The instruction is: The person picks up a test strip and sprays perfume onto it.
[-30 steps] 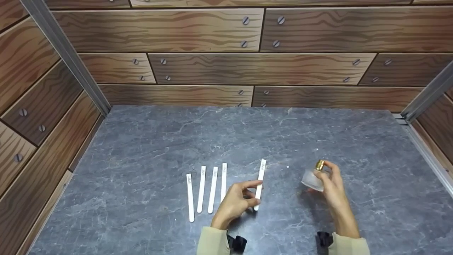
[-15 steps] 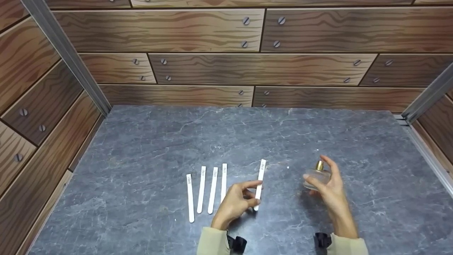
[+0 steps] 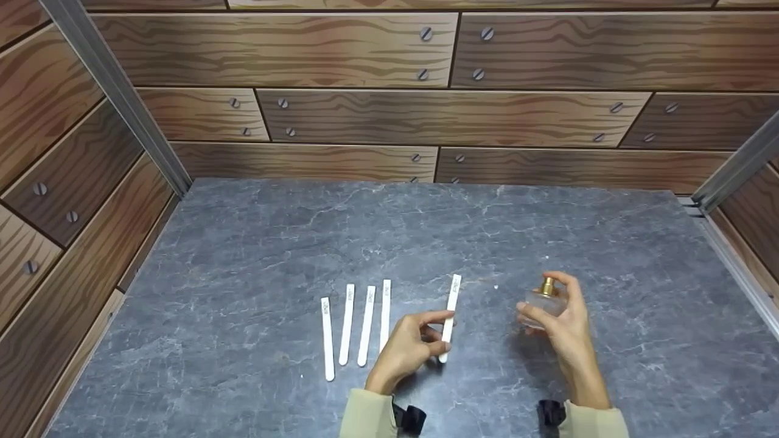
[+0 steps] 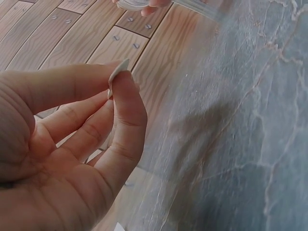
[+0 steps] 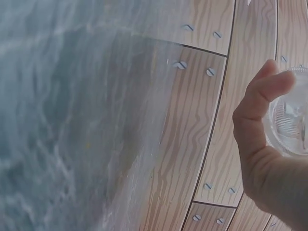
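My left hand pinches a white paper test strip between thumb and fingers, above the table's front middle. In the left wrist view that strip shows edge-on at the fingertips. My right hand grips a frosted clear perfume bottle with a gold spray nozzle, to the right of the strip and apart from it. The index fingertip is at the nozzle's top; the thumb lies across the bottle's near side. The right wrist view shows the bottle's round, ridged glass base.
Several more white strips lie side by side, left of my left hand; one is partly behind it. Grey marbled table spreads all around. Wood-patterned walls rise at the back and sides, with metal posts at the corners.
My right thumb has shifted across the bottle, which now stands more upright. The index finger rose above the nozzle, then came down to its top. The left hand has hardly moved.
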Tool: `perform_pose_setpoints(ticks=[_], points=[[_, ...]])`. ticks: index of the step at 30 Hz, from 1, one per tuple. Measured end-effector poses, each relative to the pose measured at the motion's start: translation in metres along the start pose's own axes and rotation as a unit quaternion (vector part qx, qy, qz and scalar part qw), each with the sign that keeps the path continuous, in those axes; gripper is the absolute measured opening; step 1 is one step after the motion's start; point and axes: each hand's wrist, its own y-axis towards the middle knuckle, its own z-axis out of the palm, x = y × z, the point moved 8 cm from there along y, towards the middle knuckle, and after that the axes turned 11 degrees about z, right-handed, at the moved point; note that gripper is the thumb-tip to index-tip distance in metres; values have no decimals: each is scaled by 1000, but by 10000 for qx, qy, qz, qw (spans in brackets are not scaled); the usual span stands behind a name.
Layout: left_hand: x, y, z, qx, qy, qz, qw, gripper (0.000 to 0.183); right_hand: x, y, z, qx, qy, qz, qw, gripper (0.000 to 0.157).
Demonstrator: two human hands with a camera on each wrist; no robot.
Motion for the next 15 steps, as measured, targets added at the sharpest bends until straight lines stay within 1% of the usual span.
perform_pose_setpoints(ticks=[4, 7, 10, 12, 15], points=[[0, -1, 1, 9, -14, -14, 10000, 54, -1, 1, 1, -148, -202, 1, 9997, 64], [-1, -1, 1, 46, 12, -48, 10000, 53, 2, 0, 2, -303, -463, -86, 9984, 66], [-1, -1, 2, 92, 41, -72, 9999, 52, 4, 0, 4, -355, -647, -232, 9970, 67], [-1, -1, 3, 114, 17, -94, 9999, 52, 6, -1, 6, -380, -651, -337, 9966, 65], [-2, -1, 3, 118, -21, -125, 9998, 53, 7, -3, 9, -408, -481, -454, 9970, 61]])
